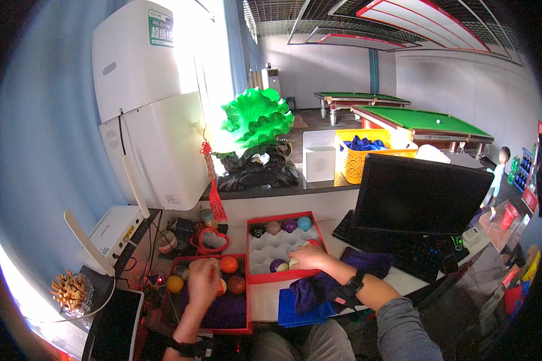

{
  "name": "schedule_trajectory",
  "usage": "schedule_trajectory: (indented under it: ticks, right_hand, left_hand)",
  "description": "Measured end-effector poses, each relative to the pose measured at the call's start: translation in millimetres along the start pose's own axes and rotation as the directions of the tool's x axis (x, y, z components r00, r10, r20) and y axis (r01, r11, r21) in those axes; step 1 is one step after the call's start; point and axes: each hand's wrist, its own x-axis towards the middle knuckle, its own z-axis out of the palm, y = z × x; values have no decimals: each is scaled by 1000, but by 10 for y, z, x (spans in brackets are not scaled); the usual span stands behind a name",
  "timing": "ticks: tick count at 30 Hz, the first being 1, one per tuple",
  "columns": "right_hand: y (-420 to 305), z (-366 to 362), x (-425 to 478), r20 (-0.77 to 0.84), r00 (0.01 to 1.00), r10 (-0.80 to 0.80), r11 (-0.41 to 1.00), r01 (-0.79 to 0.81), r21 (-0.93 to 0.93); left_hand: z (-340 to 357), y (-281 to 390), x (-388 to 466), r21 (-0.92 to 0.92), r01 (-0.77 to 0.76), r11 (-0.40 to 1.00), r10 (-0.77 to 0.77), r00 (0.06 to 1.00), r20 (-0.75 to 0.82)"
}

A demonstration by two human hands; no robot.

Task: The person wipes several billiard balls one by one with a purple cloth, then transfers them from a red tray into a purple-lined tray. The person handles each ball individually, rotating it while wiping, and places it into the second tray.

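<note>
Two red-edged boxes lie side by side on a white desk. My left hand (203, 280) is over the left box (248, 298), its fingers curled among billiard balls; what they hold is unclear. Around it are an orange ball (229, 264), a yellow ball (175, 284) and a reddish ball (236, 284). My right hand (308, 257) reaches into the right box (252, 239), its fingertips on a pale ball (292, 263) in the white moulded tray (273, 250). A purple and white ball (278, 265) sits beside it. Black, pinkish, purple and light blue balls (304, 223) line the tray's far row.
A purple cloth (307, 293) and a blue folded item (298, 311) lie under my right forearm. A monitor (424, 194) and keyboard stand right, a white router (117, 234) left. A ledge with a green cabbage ornament (257, 119) and yellow basket (354, 162) rises behind.
</note>
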Motion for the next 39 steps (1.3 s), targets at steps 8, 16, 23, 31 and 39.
schedule_trajectory:
  ticks: [8,16,23,31,39]
  right_hand:
    - [-130,146,370,56,952,301,950,-294,-108]
    - [-195,-6,360,185,960,212,974,-192,-119]
    - [-178,-59,224,78,981,180,983,-182,23]
    - [72,-95,111,1,995,96,904,-87,418]
    - [88,-36,54,-47,990,134,327,1,945]
  left_hand:
    - [817,780,272,154,-99,983,7,861,508]
    - [1591,503,478,386,57,921,-362,497,789]
    - [2172,104,335,193,-70,979,-136,483,865]
    - [1791,147,219,-88,334,938,-187,704,685]
    - [736,424,333,-372,360,855,-280,926,253]
